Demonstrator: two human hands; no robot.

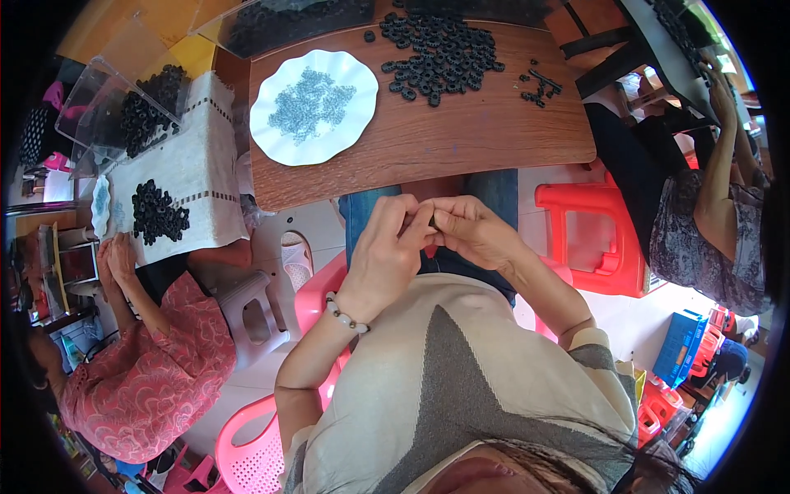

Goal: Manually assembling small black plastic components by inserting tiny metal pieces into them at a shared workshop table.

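My left hand (385,247) and my right hand (471,230) meet over my lap, just below the near edge of the wooden table (461,140). Between their fingertips they pinch a small dark ring-shaped part (432,220), mostly hidden by the fingers. A bead bracelet circles my left wrist. On the table lie a heap of black ring parts (436,53) and a white scalloped plate (314,105) holding several small pale blue-grey pieces. A few loose black bits (536,86) lie to the right of the heap.
A person in a pink patterned top (140,370) works at a cloth-covered table (193,169) on the left, with black rings and clear bins. Another person (708,222) sits at the right. A red plastic stool (597,239), pink chairs and a grey stool stand around.
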